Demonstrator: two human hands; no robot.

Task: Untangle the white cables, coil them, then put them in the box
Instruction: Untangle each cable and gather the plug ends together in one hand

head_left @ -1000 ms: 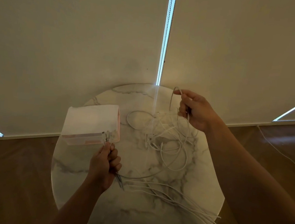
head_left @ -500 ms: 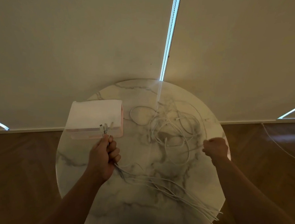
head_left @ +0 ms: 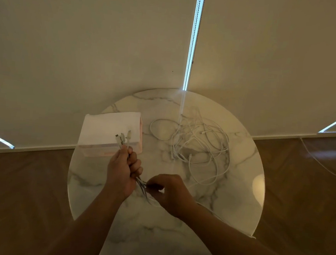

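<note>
A loose tangle of white cables (head_left: 198,148) lies on the far right part of the round marble table (head_left: 237,203). My left hand (head_left: 122,172) is shut on a bundle of white cables, with several plug ends (head_left: 123,138) sticking up out of the fist in front of the box. Just right of it, my right hand (head_left: 170,192) pinches the same strands (head_left: 145,188) where they leave the left fist. The pale pink and white box (head_left: 106,128) stands at the table's left rear, its inside hidden from here.
Cream blinds hang right behind the table, with a bright gap (head_left: 192,48) between them. A wooden floor (head_left: 17,196) surrounds the table, and a thin white cord (head_left: 325,166) runs across the floor at the right.
My right hand let go of the raised cable, dropped to the table's right edge, then came in beside my left hand onto the bundle. The left hand rose slightly.
</note>
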